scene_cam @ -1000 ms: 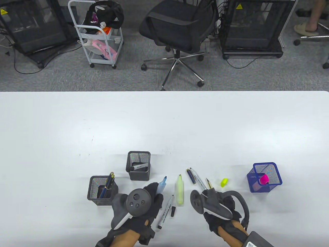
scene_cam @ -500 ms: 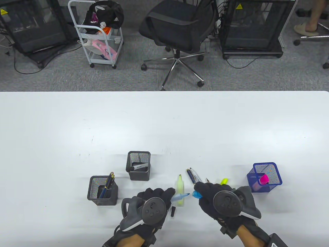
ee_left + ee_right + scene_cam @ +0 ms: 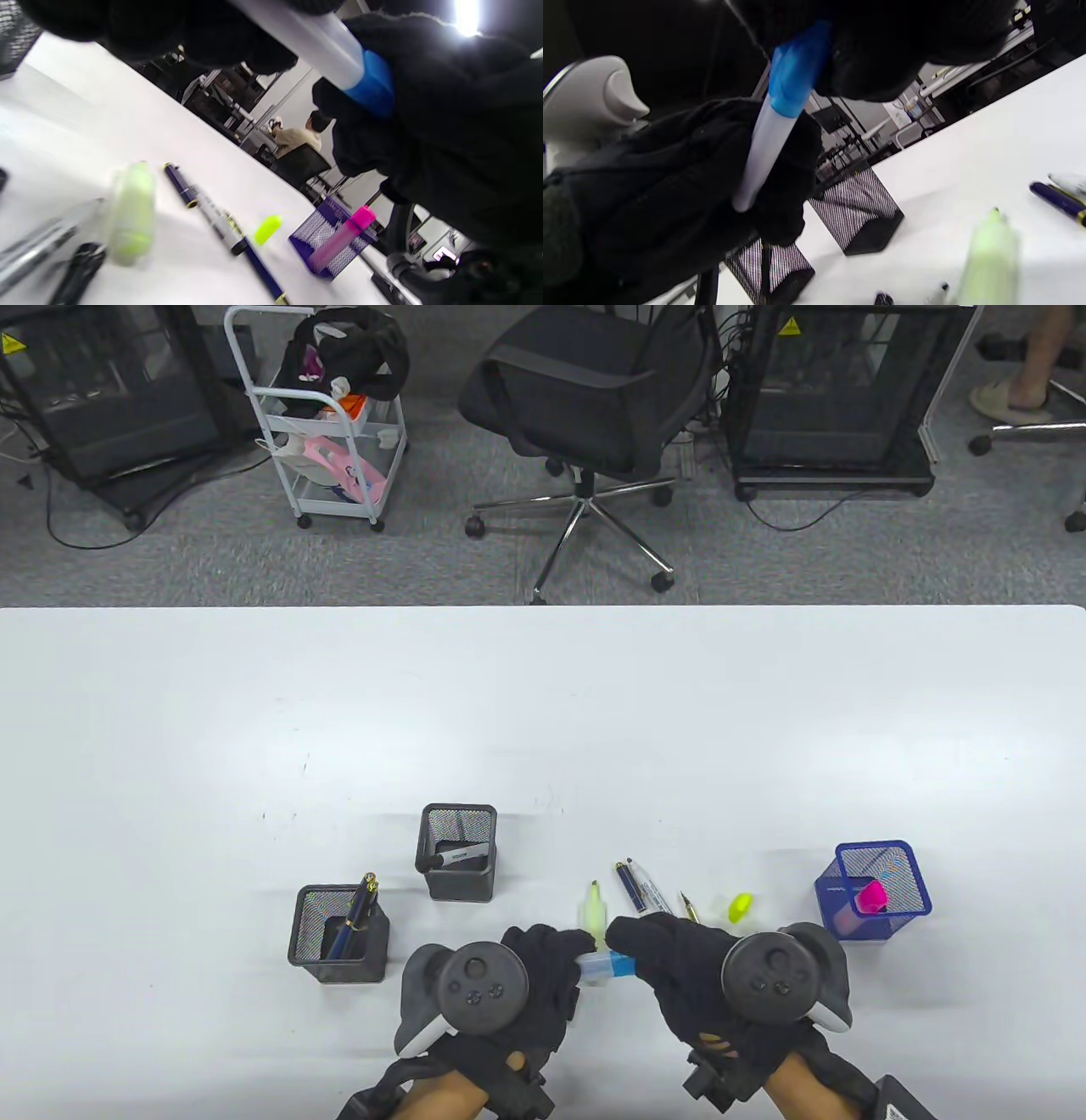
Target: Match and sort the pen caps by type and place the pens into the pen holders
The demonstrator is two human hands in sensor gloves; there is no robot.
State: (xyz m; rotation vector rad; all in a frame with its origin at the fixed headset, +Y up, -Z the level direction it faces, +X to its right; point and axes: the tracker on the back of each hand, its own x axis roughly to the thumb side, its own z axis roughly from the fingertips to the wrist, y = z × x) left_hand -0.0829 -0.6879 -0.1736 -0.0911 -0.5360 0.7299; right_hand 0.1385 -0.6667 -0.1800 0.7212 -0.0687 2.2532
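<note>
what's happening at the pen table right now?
Both gloved hands hold one blue highlighter above the table: the left hand grips the pale barrel, the right hand grips the blue cap on its end. On the table lie a yellow highlighter without its cap and a loose yellow cap. A pink highlighter stands in the blue pen holder.

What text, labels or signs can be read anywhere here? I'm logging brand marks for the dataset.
No text reads clearly.
Marker in the black mesh holder: white label with dark print, too small to read.
Pens on the table: print on a barrel, too blurred.
Yellow triangle warning stickers on the black cabinets: symbol only, too small to make out.
</note>
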